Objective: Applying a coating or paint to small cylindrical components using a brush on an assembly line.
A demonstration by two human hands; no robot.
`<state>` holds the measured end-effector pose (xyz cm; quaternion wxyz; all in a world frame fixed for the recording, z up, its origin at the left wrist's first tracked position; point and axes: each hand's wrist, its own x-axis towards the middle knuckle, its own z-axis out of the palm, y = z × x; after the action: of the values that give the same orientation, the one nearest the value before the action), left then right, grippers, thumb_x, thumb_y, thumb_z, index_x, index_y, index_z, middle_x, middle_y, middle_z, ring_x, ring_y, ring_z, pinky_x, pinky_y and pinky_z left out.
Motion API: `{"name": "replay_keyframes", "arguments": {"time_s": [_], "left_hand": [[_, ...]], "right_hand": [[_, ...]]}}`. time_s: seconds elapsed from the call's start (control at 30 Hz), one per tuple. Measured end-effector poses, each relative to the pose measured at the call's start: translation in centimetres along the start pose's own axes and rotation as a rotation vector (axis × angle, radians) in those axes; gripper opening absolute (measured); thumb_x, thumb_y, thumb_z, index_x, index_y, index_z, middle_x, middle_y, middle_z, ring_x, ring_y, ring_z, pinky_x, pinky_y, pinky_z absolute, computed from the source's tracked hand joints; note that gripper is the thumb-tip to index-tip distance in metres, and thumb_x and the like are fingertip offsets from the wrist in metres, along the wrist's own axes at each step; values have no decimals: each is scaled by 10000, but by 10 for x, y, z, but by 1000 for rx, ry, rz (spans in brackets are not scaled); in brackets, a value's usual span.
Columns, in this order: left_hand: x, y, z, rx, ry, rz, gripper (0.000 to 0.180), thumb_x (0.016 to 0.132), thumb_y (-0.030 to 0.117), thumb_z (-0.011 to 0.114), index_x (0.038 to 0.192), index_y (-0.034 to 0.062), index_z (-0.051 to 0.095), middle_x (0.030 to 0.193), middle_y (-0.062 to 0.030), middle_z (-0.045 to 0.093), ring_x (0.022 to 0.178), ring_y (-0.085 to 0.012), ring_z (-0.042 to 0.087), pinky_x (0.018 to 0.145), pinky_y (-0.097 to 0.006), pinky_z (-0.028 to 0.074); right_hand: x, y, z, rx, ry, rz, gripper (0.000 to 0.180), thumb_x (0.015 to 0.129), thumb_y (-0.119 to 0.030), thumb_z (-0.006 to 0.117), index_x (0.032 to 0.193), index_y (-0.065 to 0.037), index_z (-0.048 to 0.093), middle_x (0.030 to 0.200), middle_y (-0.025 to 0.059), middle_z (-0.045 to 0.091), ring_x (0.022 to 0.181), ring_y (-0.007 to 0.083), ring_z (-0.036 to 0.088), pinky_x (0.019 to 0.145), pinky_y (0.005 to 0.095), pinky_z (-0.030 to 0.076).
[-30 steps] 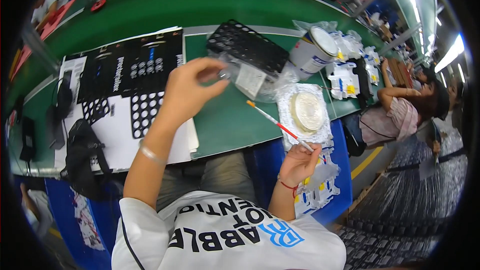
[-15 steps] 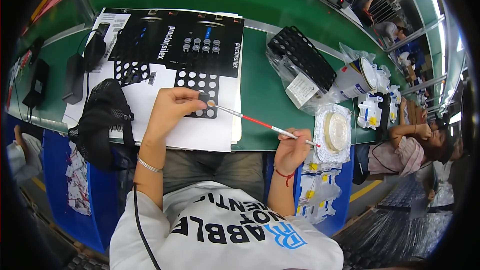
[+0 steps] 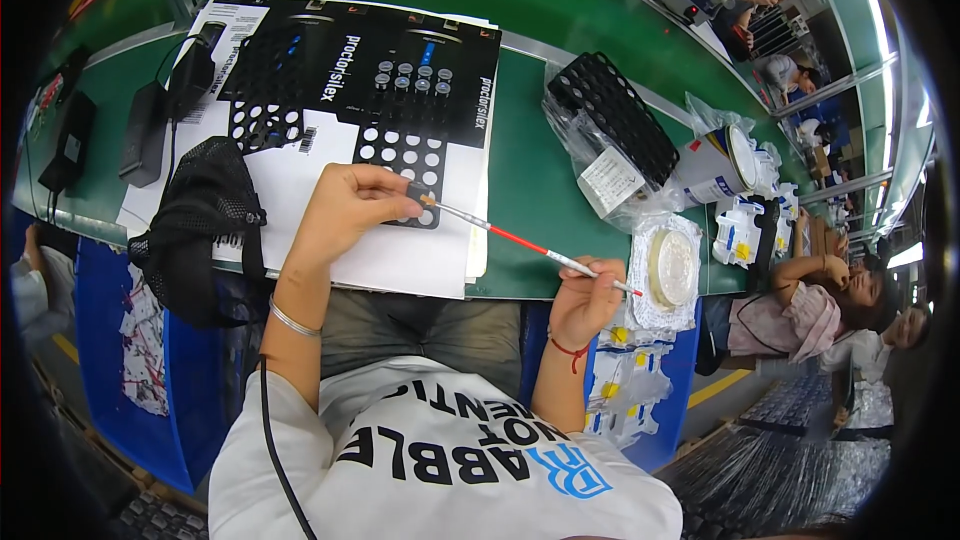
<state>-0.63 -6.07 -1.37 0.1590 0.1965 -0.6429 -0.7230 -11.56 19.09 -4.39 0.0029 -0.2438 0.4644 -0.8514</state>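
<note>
**Brush tip meets a small part at the perforated panel**

A green workbench spans the view, with a large white sheet lying on its near edge. On the sheet sit black perforated panels with rows of round holes. A black mesh bag hangs over the sheet's left edge. To the right lie a black grid tray in a clear bag, a white tub on its side and a round clear dish.

The left hand rests on the sheet, fingers closed, pinching a small part at the near corner of a panel. The right hand, at the bench edge, grips the rear end of a thin brush with a red-and-white handle. The brush slants up-left, its tip touching the pinched part at the left fingertips.
</note>
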Motion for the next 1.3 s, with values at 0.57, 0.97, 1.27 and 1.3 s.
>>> {"name": "replay_keyframes", "arguments": {"time_s": [0.57, 0.97, 1.27, 1.3], "left_hand": [[-1, -4, -5, -60, -81, 35, 132, 696, -20, 659, 817, -66, 632, 747, -89, 634, 673, -106, 595, 631, -190, 474], [1, 2, -1, -191, -1, 57, 214, 686, -33, 663, 887, -35, 589, 805, -66, 614, 709, -96, 579, 645, -189, 466], [67, 15, 17, 381, 227, 252, 242, 617, 103, 738, 812, 15, 627, 740, -16, 590, 635, -73, 502, 595, -202, 423], [72, 15, 23, 464, 300, 241, 235, 624, 139, 741, 810, 40, 636, 705, -14, 574, 624, -99, 511, 590, -224, 424]], "right_hand": [[0, 2, 0, -76, 28, -16, 219, 886, -219, 471, 857, -3, 474, 695, 150, 557, 621, 203, 532, 612, 295, 441], [1, 0, -2, 42, 102, -41, 215, 899, -236, 438, 863, -25, 465, 711, 132, 544, 646, 188, 524, 614, 286, 422], [4, -2, 2, 89, 236, -74, 214, 898, -243, 442, 850, -38, 479, 763, 88, 523, 673, 162, 499, 630, 280, 403], [4, -2, 2, 89, 252, -81, 213, 898, -243, 444, 847, -40, 482, 775, 80, 517, 676, 158, 495, 629, 279, 400]]}}
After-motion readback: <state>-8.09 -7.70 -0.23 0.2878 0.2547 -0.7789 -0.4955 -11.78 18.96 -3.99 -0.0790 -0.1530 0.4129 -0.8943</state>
